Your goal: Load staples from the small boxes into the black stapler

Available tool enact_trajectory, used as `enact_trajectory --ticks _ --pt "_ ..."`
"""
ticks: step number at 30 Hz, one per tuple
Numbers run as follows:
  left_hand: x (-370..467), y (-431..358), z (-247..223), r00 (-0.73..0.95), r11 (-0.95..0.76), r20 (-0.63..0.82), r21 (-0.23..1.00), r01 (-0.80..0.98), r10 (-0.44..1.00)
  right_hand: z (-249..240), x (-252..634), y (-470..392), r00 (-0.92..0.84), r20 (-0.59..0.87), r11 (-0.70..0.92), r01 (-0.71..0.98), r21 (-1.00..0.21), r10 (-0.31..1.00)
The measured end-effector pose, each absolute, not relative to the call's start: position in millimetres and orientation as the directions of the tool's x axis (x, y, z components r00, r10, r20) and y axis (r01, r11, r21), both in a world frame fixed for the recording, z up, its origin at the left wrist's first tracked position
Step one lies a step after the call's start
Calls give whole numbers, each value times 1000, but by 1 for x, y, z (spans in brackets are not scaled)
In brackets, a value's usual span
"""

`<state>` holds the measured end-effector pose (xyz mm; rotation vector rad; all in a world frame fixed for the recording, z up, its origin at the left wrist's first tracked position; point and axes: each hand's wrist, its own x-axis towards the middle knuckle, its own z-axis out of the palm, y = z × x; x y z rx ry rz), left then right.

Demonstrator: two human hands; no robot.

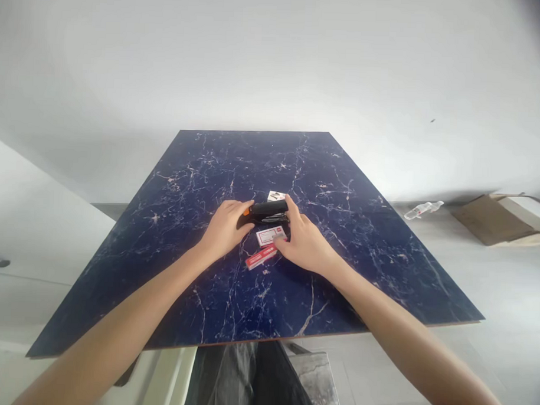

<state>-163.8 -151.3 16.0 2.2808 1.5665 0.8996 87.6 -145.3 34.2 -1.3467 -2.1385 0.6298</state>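
Observation:
A black stapler-like tool (268, 209) with an orange spot at its left end lies at the middle of the dark blue marbled table (254, 160). My left hand (228, 227) grips its left end between thumb and fingers. At the other end, the fingers of my right hand (302, 238) are bent around it, and the thumb reaches down to the small boxes. Nearest me is a red and white box (261, 257), with a white box with red print (270, 235) just beyond it. Behind the tool a white box with a dark picture (276, 195) partly shows.
On the floor at the right are a clear plastic bottle (424, 210) and an open cardboard box (495, 221). A pale wall stands behind the table. The table's near edge runs below my forearms.

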Motion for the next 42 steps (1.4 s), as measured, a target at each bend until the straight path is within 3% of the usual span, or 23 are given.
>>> enact_trajectory --ticks 9,14,18,22,25,29,32,35,37,40,42 --pt "-159 -160 25 196 -380 372 527 760 907 17 86 -120 -482 62 296 427 -855 874" --pt "-153 -179 22 375 -449 256 625 639 891 6 82 -115 -467 179 388 403 -829 866" --pt "-145 -178 20 370 -464 282 597 654 885 11 84 -113 -511 184 407 366 -837 840" --pt "-168 -164 29 430 -567 372 474 674 823 33 99 -127 -467 207 453 509 -732 860" --pt "-194 -155 31 323 -461 352 448 766 879 44 111 -151 -590 136 543 595 -593 796" --pt "-193 -161 30 412 -447 193 538 715 891 43 120 -170 -619 144 597 628 -499 772" --pt "-170 -172 28 510 -488 171 641 593 843 45 124 -168 -526 187 537 660 -525 830" --pt "-155 -176 26 487 -455 172 698 553 856 59 120 -162 -358 312 474 646 -598 880" --pt "-154 -175 25 451 -418 164 722 551 878 70 109 -159 -323 418 524 616 -588 849" --pt "-166 -170 32 391 -385 188 764 518 901 80 81 -154 -463 506 683 562 -468 728" --pt "-180 -169 44 265 -342 235 794 502 935 78 63 -150 -623 442 764 527 -372 645"
